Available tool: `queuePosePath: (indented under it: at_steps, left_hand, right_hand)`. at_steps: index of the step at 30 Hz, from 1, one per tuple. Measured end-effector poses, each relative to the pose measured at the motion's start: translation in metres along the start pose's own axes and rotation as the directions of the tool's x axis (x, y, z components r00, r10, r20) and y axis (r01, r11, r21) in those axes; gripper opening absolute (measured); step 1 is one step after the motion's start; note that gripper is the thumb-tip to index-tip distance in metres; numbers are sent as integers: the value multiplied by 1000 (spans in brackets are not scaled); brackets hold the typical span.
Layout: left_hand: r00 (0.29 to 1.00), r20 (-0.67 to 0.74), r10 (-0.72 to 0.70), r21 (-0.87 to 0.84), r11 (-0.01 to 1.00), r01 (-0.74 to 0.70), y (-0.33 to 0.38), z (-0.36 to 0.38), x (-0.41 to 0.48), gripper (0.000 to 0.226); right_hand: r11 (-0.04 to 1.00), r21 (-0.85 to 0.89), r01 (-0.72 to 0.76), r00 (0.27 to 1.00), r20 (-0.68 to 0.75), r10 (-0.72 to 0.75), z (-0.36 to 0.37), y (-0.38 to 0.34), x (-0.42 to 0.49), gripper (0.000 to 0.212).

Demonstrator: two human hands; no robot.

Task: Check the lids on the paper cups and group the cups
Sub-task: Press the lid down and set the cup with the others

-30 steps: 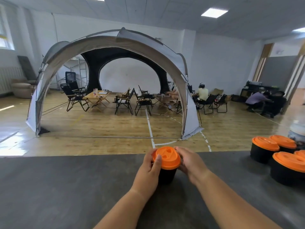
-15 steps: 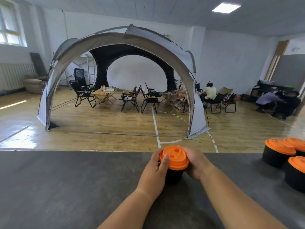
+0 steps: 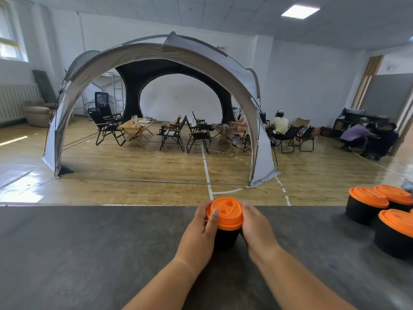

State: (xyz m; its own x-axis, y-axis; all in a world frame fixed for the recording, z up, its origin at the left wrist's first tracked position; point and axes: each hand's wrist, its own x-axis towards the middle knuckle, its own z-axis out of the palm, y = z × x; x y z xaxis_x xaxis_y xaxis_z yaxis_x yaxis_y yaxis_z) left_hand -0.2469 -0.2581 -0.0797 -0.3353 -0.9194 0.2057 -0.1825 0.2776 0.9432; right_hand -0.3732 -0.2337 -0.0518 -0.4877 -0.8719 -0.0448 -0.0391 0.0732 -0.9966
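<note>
Tabletop, dark grey and mottled, is spread across the whole foreground. Just left of centre the left hand is set against a black paper cup. Its fingers are curled round the cup's left side, and its thumb is laid up along the rim of the orange lid. The cup is stood upright on the tabletop near the far edge, held squarely between both hands. The lid is seated on top, its sip hole facing up. From the other side the cup is gripped by the right hand, fingers wrapped close round the lid's right edge and the cup wall. Its thumb cannot be made out.

Well apart to the right, more lidded cups are packed together. A rear-left cup and a rear-right cup are seen side by side, and a front cup is cut off by the frame edge. All three are capped in orange.

Beyond the tabletop a dome tent is pitched on a wooden floor, with folding chairs set beneath it. A seated person and a crouching person are seen further right.
</note>
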Motion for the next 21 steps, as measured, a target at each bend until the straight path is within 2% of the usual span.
queuePosePath:
  at_steps: [5,11,17,21]
  left_hand:
    - [1000,-10,-7,-9,1000,6,0,1,1,66]
    - [1000,-9,-8,-25,1000,8,0,0,0,60]
    - [1000,-17,-1,-13,1000,1,4,1,-1,62]
    - [1000,-11,9,-7,1000,-9,5,1,-1,61]
  right_hand:
    - [1000,-15,14,1000,-28,-15,2,0,-9,34]
    - [999,34,14,999,28,-15,1,6,-14,37]
    - [996,-13,90,996,-28,-90,4,8,-21,39]
    - [996,-49,71,995,66,-68,2,6,-30,48]
